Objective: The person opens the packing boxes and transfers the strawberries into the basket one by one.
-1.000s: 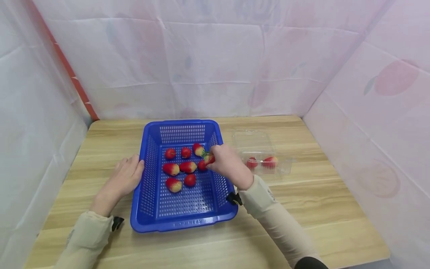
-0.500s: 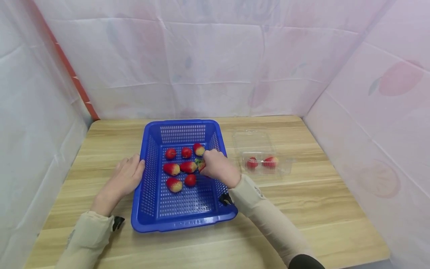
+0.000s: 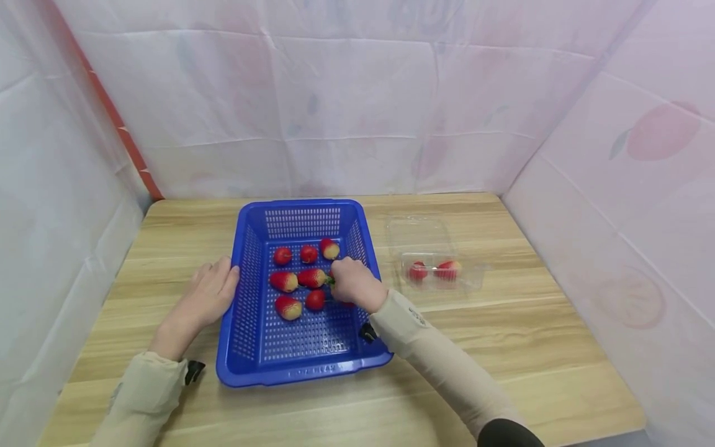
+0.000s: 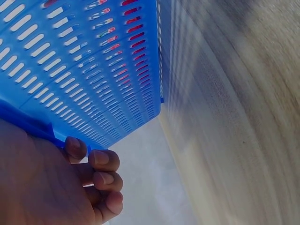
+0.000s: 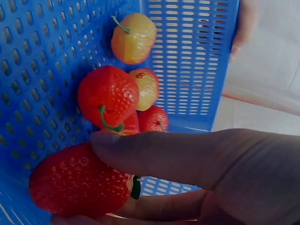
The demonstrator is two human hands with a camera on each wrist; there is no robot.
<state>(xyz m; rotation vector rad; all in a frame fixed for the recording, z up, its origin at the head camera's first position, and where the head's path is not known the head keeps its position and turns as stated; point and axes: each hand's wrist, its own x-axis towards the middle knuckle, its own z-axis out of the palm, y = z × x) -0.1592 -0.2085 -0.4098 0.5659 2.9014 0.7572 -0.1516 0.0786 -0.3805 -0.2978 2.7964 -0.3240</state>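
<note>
A blue perforated plastic basket (image 3: 301,375) stands on the table, with red and red-yellow toy strawberries (image 3: 311,278) on its floor. My left hand (image 3: 206,293) grips the basket's left rim; in the left wrist view its fingertips (image 4: 104,160) curl at the rim, against the slotted wall. Inside the basket, on its right side, is my right hand (image 3: 356,285). Its thumb and fingers pinch a red strawberry (image 5: 79,183) with a green leafy top, low over the basket floor. The head view mostly hides this strawberry behind the hand. Just beyond it lies a rounder red fruit (image 5: 108,93) with a curved green stem.
Right of the basket, a clear plastic clamshell box (image 3: 420,233) lies with its lid raised, two strawberries (image 3: 448,270) in its base. The wooden table (image 3: 503,347) meets white printed sheets (image 3: 346,112) at the back and both sides.
My right hand has carried the strawberry from above the basket's right side down and slightly toward me, into the basket. The left hand has stayed on the rim.
</note>
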